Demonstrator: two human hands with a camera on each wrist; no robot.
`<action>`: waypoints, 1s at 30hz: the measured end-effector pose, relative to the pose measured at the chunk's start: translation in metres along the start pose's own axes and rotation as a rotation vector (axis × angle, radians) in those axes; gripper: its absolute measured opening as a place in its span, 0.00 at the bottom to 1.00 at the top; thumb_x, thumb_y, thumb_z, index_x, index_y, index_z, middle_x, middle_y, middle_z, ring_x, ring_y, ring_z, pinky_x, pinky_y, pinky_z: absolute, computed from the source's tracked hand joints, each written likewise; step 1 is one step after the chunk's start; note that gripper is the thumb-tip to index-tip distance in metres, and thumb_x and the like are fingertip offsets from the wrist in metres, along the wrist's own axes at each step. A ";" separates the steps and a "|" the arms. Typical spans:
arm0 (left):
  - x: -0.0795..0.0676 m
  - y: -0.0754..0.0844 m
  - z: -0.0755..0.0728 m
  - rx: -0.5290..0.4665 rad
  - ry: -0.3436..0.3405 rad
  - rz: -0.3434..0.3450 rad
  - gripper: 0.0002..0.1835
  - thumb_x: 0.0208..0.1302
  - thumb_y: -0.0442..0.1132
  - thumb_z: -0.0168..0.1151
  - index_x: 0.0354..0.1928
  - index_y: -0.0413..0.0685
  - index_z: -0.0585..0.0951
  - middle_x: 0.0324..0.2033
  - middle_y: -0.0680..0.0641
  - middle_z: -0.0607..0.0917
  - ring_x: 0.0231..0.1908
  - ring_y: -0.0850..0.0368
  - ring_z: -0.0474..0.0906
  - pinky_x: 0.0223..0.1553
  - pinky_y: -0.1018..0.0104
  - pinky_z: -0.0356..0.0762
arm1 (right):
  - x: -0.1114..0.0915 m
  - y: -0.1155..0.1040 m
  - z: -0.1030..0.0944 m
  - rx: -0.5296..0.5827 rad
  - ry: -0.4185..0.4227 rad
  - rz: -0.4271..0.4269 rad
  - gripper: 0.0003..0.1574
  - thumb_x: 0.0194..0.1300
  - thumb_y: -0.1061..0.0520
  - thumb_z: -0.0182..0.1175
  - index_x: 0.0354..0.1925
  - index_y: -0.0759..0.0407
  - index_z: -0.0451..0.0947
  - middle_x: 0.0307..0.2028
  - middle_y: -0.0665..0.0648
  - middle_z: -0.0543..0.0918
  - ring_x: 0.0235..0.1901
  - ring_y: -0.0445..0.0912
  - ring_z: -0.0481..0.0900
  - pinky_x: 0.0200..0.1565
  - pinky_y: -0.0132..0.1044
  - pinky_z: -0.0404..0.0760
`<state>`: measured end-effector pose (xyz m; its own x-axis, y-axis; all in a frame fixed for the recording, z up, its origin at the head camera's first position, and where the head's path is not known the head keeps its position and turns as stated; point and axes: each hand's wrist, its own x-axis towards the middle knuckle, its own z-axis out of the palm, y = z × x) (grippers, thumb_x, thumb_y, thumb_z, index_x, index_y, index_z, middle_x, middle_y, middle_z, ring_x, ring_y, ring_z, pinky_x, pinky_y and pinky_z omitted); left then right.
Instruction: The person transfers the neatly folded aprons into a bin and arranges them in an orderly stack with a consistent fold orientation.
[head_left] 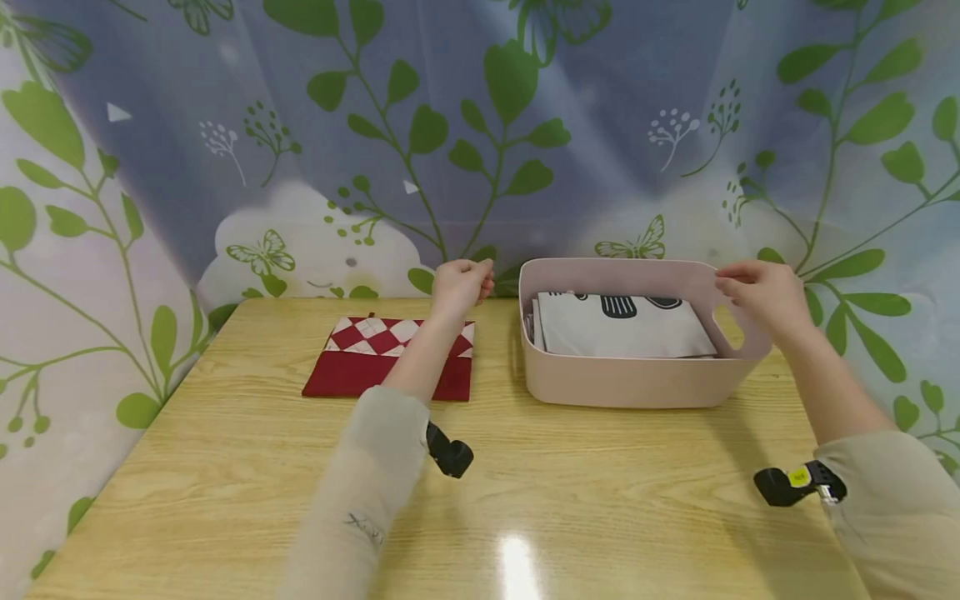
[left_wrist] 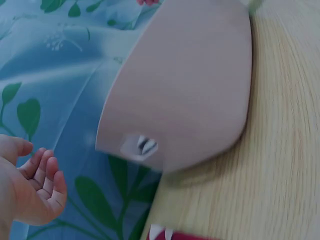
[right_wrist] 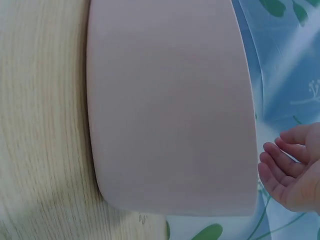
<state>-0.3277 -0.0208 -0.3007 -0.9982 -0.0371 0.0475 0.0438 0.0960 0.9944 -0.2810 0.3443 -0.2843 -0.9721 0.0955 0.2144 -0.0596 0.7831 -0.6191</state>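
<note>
Pink bin [head_left: 630, 385] on table [head_left: 600, 500], folded white cloth [head_left: 615, 329] inside, left hand [head_left: 459, 287] loosely curled, empty, left of bin, right hand [head_left: 768, 298] likewise, just beside right rim, red checked cloth [head_left: 360, 367] farther left.

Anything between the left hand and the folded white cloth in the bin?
Sideways, yes: the left end of the pink bin stands between the left hand and the folded white cloth. Nothing else visible. From above, the bin's open top looks unobstructed.
</note>
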 end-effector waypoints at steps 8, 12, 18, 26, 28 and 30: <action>-0.002 -0.012 -0.031 0.111 -0.003 -0.022 0.18 0.68 0.44 0.53 0.22 0.43 0.74 0.21 0.49 0.74 0.23 0.59 0.69 0.25 0.72 0.68 | -0.007 -0.017 0.010 -0.113 -0.041 -0.103 0.26 0.70 0.50 0.47 0.53 0.71 0.72 0.48 0.74 0.76 0.47 0.65 0.74 0.43 0.56 0.73; -0.003 -0.018 -0.043 0.230 -0.028 0.008 0.19 0.68 0.47 0.51 0.22 0.42 0.74 0.22 0.47 0.74 0.21 0.59 0.65 0.25 0.68 0.65 | -0.012 -0.027 0.015 -0.105 -0.035 -0.164 0.23 0.69 0.55 0.49 0.52 0.73 0.72 0.46 0.73 0.77 0.45 0.64 0.75 0.44 0.56 0.73; -0.005 -0.025 -0.061 0.482 -0.021 0.090 0.21 0.69 0.49 0.49 0.20 0.43 0.73 0.20 0.47 0.75 0.17 0.59 0.63 0.20 0.68 0.62 | -0.018 -0.042 0.023 -0.142 -0.024 -0.261 0.22 0.68 0.57 0.49 0.51 0.74 0.72 0.45 0.74 0.77 0.42 0.66 0.77 0.43 0.57 0.74; -0.007 -0.035 -0.087 0.690 0.045 0.120 0.21 0.67 0.50 0.49 0.19 0.46 0.73 0.17 0.51 0.72 0.17 0.58 0.62 0.18 0.68 0.59 | -0.025 -0.062 0.031 -0.157 -0.042 -0.310 0.20 0.67 0.57 0.52 0.52 0.70 0.74 0.49 0.70 0.77 0.45 0.62 0.76 0.46 0.57 0.73; -0.009 -0.039 -0.095 0.723 0.054 0.120 0.22 0.67 0.50 0.49 0.17 0.46 0.70 0.14 0.52 0.67 0.17 0.58 0.61 0.17 0.69 0.57 | -0.027 -0.066 0.035 -0.192 -0.035 -0.353 0.19 0.66 0.58 0.54 0.51 0.69 0.75 0.48 0.69 0.77 0.45 0.60 0.77 0.47 0.56 0.73; -0.011 -0.042 -0.102 0.752 0.058 0.123 0.23 0.67 0.50 0.49 0.15 0.47 0.68 0.12 0.53 0.65 0.16 0.59 0.60 0.16 0.69 0.55 | -0.029 -0.071 0.040 -0.213 -0.022 -0.395 0.18 0.65 0.59 0.55 0.49 0.70 0.76 0.46 0.69 0.79 0.44 0.59 0.77 0.47 0.55 0.73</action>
<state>-0.3140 -0.1258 -0.3330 -0.9833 -0.0326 0.1790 0.0935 0.7534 0.6509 -0.2579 0.2612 -0.2769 -0.8888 -0.2479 0.3854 -0.3817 0.8660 -0.3231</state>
